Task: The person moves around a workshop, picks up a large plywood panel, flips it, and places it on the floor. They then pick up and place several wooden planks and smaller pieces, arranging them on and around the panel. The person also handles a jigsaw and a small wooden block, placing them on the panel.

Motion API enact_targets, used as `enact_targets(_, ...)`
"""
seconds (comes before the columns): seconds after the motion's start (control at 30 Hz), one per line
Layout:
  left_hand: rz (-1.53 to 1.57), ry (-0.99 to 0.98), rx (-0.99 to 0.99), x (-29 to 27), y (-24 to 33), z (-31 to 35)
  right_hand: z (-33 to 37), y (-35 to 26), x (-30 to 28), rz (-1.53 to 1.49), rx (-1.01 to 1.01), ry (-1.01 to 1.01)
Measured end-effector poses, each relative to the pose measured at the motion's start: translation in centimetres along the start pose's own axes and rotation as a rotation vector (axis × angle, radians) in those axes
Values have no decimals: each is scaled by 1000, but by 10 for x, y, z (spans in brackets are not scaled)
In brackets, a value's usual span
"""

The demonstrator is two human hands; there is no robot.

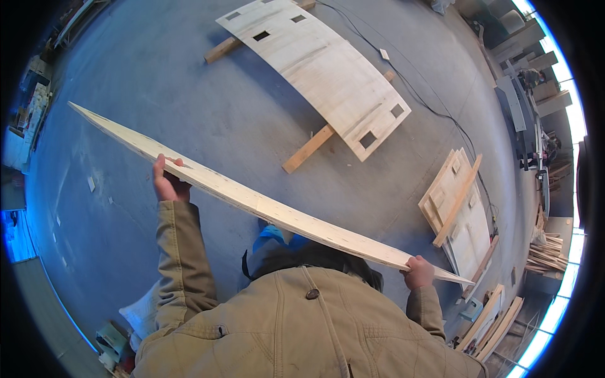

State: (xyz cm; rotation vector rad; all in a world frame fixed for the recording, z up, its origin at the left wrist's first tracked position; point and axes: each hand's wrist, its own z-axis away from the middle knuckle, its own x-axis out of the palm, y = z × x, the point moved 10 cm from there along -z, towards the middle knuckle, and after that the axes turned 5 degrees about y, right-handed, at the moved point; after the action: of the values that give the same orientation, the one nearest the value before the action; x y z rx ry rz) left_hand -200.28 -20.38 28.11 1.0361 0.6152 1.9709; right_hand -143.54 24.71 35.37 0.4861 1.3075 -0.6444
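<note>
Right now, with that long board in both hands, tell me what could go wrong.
The long board reaches well past the left hand, so that end might dip or swing. Its other end, beyond the right hand, appears close to the wooden panels and could knock them. The cable lying across the floor might catch a foot.

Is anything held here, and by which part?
A long wooden board: left hand partway in from its left end, right hand near its right end.
</note>
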Motion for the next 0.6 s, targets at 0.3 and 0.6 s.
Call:
enact_targets(0.3,-72,-114,38,102,55,-138,-123,-84,19,-38,26,8)
enact_targets(0.6,-87,-78,40,196,99,-278,-237,-166,11,-97,72,-33)
